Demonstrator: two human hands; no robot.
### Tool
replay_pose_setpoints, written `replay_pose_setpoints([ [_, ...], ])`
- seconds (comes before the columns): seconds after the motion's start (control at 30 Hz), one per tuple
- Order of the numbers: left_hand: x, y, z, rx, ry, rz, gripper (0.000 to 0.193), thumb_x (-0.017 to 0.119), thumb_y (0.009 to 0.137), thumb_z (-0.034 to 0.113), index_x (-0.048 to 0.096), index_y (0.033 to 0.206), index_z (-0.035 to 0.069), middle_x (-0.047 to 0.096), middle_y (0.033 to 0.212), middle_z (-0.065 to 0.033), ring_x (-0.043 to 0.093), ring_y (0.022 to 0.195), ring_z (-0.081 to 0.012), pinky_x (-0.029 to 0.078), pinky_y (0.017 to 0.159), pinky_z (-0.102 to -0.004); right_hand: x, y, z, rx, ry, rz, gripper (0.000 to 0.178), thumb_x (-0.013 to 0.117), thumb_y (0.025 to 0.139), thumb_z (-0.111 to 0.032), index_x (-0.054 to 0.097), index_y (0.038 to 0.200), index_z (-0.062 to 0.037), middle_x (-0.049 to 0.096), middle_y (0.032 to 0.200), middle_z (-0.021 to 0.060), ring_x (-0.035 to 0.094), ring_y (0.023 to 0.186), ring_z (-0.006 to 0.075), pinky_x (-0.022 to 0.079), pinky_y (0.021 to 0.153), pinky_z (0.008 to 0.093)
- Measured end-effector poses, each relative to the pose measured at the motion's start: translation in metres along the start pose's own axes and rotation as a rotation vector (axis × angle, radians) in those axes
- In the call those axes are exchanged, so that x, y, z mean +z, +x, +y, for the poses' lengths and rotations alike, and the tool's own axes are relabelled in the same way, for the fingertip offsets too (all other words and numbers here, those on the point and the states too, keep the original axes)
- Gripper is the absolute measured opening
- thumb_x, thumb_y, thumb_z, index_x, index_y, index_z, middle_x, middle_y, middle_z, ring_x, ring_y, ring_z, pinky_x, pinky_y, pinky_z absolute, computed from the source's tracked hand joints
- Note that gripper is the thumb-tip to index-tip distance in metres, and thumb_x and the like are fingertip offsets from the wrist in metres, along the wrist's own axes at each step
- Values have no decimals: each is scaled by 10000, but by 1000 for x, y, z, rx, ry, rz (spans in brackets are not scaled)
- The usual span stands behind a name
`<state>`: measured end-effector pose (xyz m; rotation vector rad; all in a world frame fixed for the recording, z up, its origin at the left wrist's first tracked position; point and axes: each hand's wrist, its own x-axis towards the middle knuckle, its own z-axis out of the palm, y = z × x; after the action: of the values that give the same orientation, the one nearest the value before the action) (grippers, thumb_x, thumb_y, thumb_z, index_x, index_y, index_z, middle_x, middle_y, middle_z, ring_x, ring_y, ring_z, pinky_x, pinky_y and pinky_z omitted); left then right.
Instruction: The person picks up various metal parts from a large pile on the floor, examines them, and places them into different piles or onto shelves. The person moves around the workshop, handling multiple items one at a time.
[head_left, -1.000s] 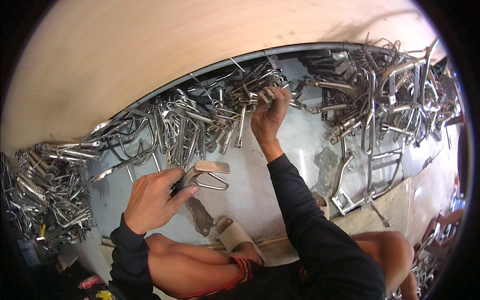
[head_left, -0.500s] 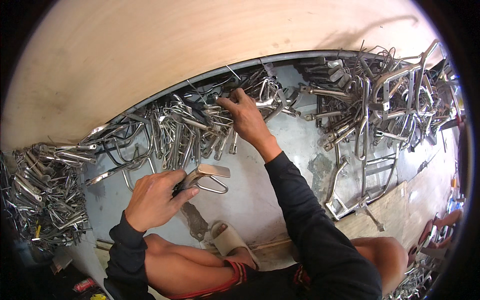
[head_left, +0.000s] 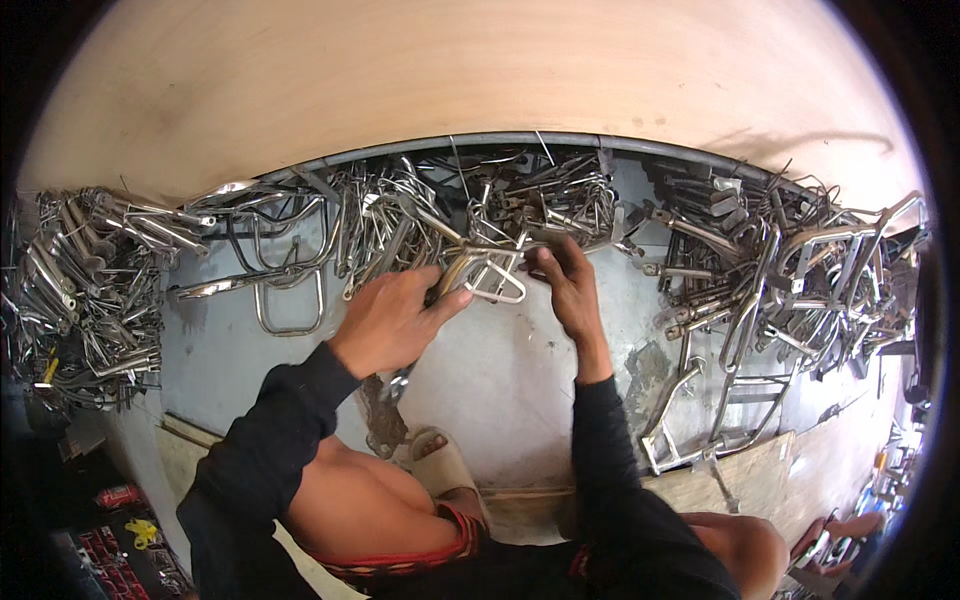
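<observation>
1. Left hand (head_left: 392,318) grips a bent metal bracket (head_left: 459,267) between thumb and fingers, with the bracket's wire loop pointing right.
2. Right hand (head_left: 570,292) has its thumb and fingers drawn close together at the bracket's right end; I cannot tell whether it grips anything.
3. The bracket sits between both hands, on the near side of the far heap of metal parts (head_left: 400,215).
4. To the left, a U-shaped tube (head_left: 320,300) lies on the grey floor (head_left: 490,400), with a left heap (head_left: 90,285) farther left.
5. To the right is a right heap (head_left: 770,255) of tangled tubes; a metal frame (head_left: 655,428) extends from it toward a wooden board (head_left: 765,465).
6. Near the person, a pale slipper (head_left: 442,468) covers one foot.
</observation>
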<state>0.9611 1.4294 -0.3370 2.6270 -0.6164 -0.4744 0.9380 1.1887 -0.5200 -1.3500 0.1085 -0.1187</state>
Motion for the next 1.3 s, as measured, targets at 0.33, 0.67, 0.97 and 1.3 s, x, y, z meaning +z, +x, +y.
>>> replay_pose_setpoints([
  [0.33,103,125,82,263,-6,296,348,658,967,380,623,974,34,697,912,-207,694,793,-429,551,670,-517,54,-41,27,8,629,335,544,431,1119,-388,426,1499,1,541,1460,136,539,1314,227,412,1121,390],
  [0.67,162,179,86,176,-76,388,244,646,914,264,638,1002,36,718,956,-212,712,833,-442,567,728,-548,-13,12,183,75,204,532,432,509,1066,-315,556,1366,-8,629,1295,110,589,1168,216,501,1003,363],
  [0.97,162,184,67,219,19,479,305,705,872,267,649,1031,12,693,920,-219,723,755,-393,578,660,-509,4,20,139,-70,134,315,354,543,1048,-239,596,1277,25,680,1195,130,657,1049,225,541,927,387],
  [1.3,136,205,62,-75,-221,535,356,735,884,360,749,905,5,727,906,-269,736,823,-409,576,736,-522,-8,56,106,-150,176,116,323,579,1037,-189,587,1238,63,676,1160,162,646,1016,234,513,931,352],
])
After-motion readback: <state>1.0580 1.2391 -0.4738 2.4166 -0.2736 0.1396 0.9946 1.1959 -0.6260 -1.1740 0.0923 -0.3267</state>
